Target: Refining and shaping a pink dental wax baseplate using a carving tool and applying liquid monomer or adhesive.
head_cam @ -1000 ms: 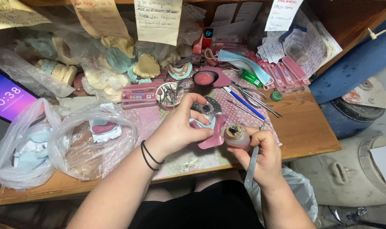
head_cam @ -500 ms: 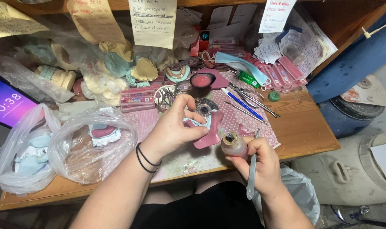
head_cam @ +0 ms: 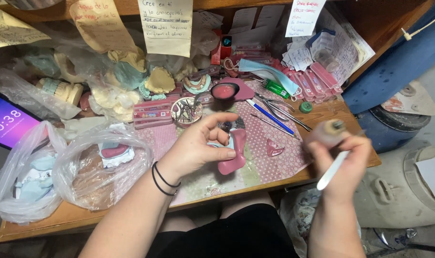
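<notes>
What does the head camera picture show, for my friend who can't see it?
A person's left hand holds a pink wax dental plate over a cluttered wooden desk, while the blurred right hand grips a small brown bottle and a white-handled tool. Clear plastic bags lie at the left.

I note a purple-lit screen [head_cam: 7, 125] at the table's left edge, with two clear plastic bags [head_cam: 100, 167] beside it. Handwritten paper notes [head_cam: 167, 26], cream and white, hang along the shelf above.
</notes>
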